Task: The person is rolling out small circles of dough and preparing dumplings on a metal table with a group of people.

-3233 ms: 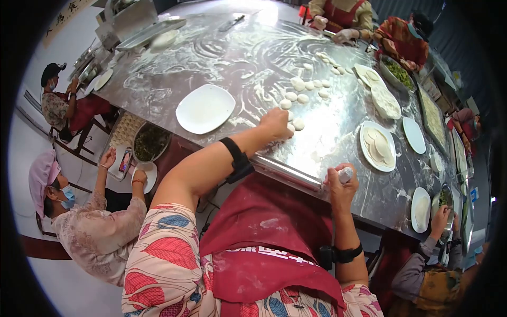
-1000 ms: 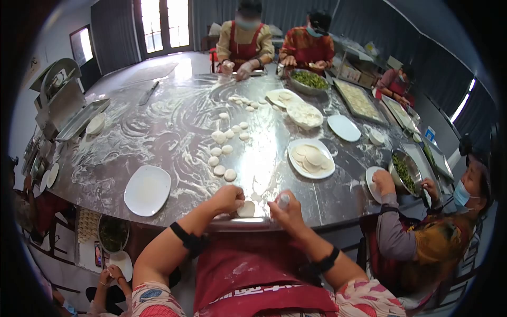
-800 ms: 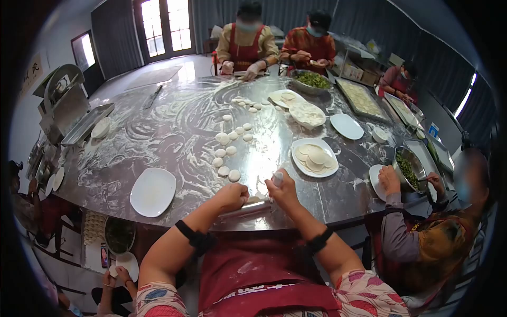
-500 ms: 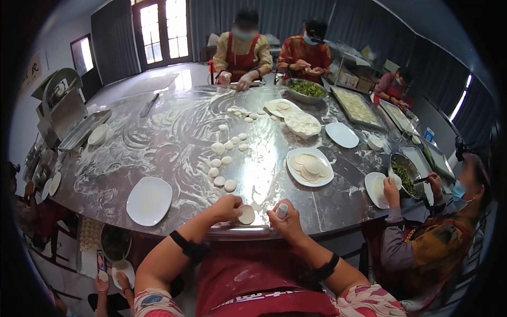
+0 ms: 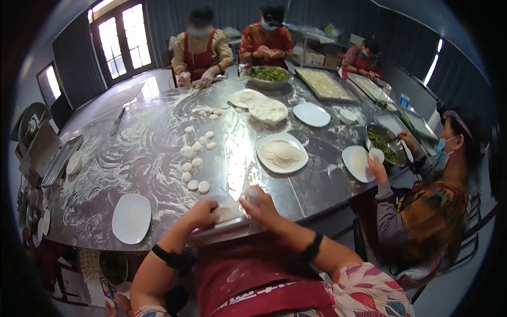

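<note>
At the steel table's (image 5: 158,174) near edge, left hand (image 5: 203,214) pinches the dough wrapper (image 5: 226,214); right hand (image 5: 259,206) seemingly grips a rolling pin (image 5: 251,196). Uneven pressure could tear the wrapper or push it off the edge

Dark red flour-dusted apron, floral short sleeves, black bands on both bare forearms

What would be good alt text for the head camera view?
A person's left hand and right hand press a dough disc at the edge of a floured metal table. Dough pieces, white plates and seated co-workers surround it.
</note>
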Demonstrator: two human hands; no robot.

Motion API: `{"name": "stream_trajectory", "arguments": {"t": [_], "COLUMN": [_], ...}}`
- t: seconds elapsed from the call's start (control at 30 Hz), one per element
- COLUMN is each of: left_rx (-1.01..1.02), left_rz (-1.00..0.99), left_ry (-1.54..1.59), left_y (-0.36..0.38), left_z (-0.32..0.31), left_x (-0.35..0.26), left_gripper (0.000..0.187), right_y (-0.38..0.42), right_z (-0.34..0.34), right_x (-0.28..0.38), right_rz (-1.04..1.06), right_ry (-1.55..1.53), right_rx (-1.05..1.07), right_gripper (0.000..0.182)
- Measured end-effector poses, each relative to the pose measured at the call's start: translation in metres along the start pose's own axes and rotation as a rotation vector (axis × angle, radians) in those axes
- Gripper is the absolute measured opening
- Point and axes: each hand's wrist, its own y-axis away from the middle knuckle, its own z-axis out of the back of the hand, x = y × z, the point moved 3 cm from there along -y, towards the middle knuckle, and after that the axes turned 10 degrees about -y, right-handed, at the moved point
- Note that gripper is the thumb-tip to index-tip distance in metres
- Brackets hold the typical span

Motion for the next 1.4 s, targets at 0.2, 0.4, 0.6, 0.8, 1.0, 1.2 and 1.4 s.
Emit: {"name": "stream_trajectory", "arguments": {"t": [0.2, 0.4, 0.6, 0.8, 1.0, 1.2, 1.4], "left_rx": [-0.071, 0.039, -0.089, 0.046, -0.022, -0.082, 0.007], "left_rz": [0.013, -0.003, -0.024, 0.051, 0.033, 0.018, 0.063], "left_ry": [-0.041, 0.174, -0.057, 0.098, -0.009, -0.038, 0.122], "left_y": [-0.016, -0.008, -0.035, -0.017, -0.015, -0.025, -0.012], "left_z": [0.0, -0.006, -0.011, -0.005, 0.002, -0.007, -0.005], "left_x": [-0.006, 0.008, 0.02, 0.011, 0.0, 0.007, 0.014], "left_gripper": [0.021, 0.016, 0.021, 0.018, 0.021, 0.018, 0.017], "right_y": [-0.038, 0.014, -0.051, 0.018, -0.041, -0.015, -0.011], "right_z": [-0.016, 0.004, -0.02, -0.004, -0.021, -0.012, -0.011], "right_x": [-0.012, 0.001, -0.025, 0.013, 0.001, 0.01, 0.005], "right_rz": [-0.004, -0.023, 0.076, -0.105, -0.027, -0.015, -0.034], "right_ry": [0.093, -0.031, 0.005, -0.091, -0.013, -0.01, -0.043], "right_rx": [-0.022, -0.022, -0.044, -0.055, -0.031, -0.026, -0.032], "right_gripper": [0.029, 0.023, 0.019, 0.02, 0.019, 0.019, 0.02]}}
